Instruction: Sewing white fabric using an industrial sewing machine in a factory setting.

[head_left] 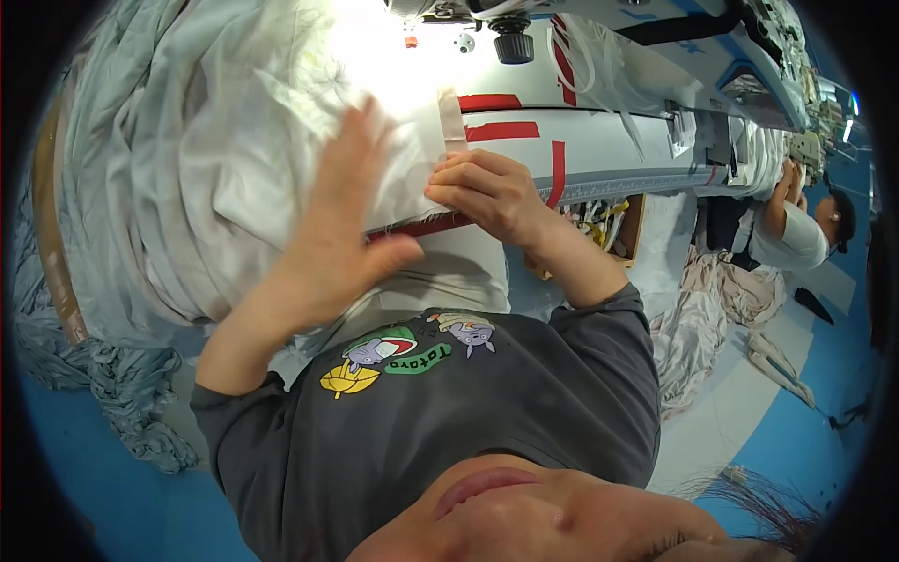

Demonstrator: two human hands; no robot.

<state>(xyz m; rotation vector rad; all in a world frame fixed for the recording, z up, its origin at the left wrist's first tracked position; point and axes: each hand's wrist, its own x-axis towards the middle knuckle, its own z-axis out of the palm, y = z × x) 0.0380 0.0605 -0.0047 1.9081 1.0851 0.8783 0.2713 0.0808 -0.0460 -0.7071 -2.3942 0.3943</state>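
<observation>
A large white cloth (248, 178) lies bunched and spread over the left side of the sewing table. My left hand (328, 220) hovers at or just above it, blurred by motion, with fingers stretched out and thumb apart; whether it touches the cloth I cannot tell. At the cloth's right edge my right hand (492, 192) is closed, thumb and fingers pinched on the cloth edge. A narrow pale fabric strip (451, 117) runs from these fingertips up toward the sewing machine (513, 42). My fingers hide the exact spot of the grip.
Red tape (501, 130) marks the white machine bed, and a ruler strip (618, 184) runs along the table's front edge. Beneath it is a box of small items (627, 229). Cloth heaps (716, 300) lie on the floor at right, where another person (796, 225) works.
</observation>
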